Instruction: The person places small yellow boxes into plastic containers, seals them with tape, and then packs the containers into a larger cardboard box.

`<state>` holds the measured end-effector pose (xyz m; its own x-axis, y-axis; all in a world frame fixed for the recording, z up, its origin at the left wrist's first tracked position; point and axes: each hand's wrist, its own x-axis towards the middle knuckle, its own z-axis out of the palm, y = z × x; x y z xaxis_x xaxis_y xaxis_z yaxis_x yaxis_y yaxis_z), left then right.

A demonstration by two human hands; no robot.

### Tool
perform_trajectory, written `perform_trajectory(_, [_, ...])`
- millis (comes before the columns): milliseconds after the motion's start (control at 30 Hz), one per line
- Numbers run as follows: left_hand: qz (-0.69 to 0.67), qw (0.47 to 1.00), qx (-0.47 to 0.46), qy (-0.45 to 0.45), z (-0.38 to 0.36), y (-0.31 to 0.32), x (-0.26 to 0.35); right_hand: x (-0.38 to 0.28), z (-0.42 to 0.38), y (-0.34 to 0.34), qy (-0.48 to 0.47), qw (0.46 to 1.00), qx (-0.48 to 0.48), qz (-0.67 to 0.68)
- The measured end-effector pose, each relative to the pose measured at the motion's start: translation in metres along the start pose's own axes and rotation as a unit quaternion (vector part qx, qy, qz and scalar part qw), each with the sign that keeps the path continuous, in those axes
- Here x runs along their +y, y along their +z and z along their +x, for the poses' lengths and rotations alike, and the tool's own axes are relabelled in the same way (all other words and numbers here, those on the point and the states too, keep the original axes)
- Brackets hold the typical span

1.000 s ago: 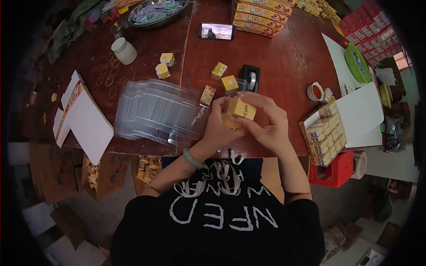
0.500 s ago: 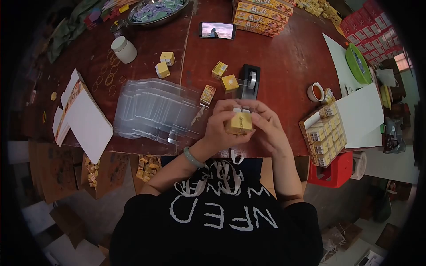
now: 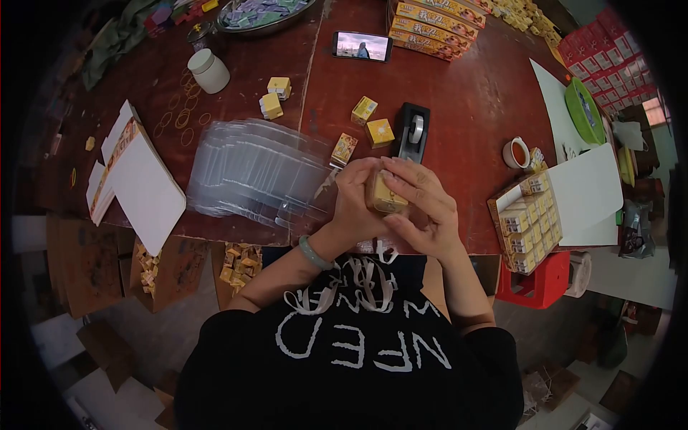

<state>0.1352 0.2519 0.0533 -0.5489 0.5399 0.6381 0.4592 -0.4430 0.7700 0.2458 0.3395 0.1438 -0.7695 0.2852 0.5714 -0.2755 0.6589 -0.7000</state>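
Note:
A small yellow box (image 3: 385, 198) with a shiny, clear-looking surface is between my hands at the table's near edge. My left hand (image 3: 354, 199), with a pale bangle at the wrist, grips its left side. The fingers of my right hand (image 3: 424, 204) lie over its top and right side, hiding part of it, with the thumb low beside it. Just beyond my hands stands a black tape dispenser (image 3: 413, 134). Close by are loose yellow boxes (image 3: 380, 132), one near my left fingertips. Left of my hands lies a fanned stack of clear plastic sleeves (image 3: 247, 172).
A display carton (image 3: 532, 222) of small boxes stands right, near a cup (image 3: 515, 153). Farther back are a phone (image 3: 362, 46), stacked orange cartons (image 3: 434, 29), a white jar (image 3: 208, 72) and a green basin (image 3: 584, 111). White cardboard (image 3: 148, 183) lies left.
My right hand has moved over the top of the yellow box, which now sits turned and partly covered. The whole view has shifted slightly.

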Motion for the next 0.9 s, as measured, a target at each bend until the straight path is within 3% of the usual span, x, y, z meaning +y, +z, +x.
perform_trajectory(100, [0.036,0.999,-0.031,-0.008,-0.003,-0.002,-0.004,0.003,0.000,-0.002,0.009,1.000,-0.002,-0.004])
perform_trajectory(267, [-0.024,0.995,-0.075,-0.061,-0.002,0.001,0.003,0.002,0.000,-0.007,0.072,0.997,0.002,0.035])
perform_trajectory(367, [-0.030,0.993,-0.077,-0.078,-0.004,-0.002,0.003,0.003,-0.001,-0.007,0.036,0.998,-0.003,0.044])
perform_trajectory(567, [-0.010,0.998,-0.054,-0.030,0.001,0.000,0.008,0.002,0.002,-0.003,-0.008,0.999,0.005,0.034])
perform_trajectory(867, [-0.101,0.989,-0.016,-0.103,-0.003,0.008,0.013,0.015,-0.005,0.000,-0.058,0.998,0.006,-0.006])
perform_trajectory(900, [-0.056,0.995,-0.060,-0.064,0.007,0.004,0.018,0.017,-0.008,-0.003,-0.039,0.999,0.005,0.020])
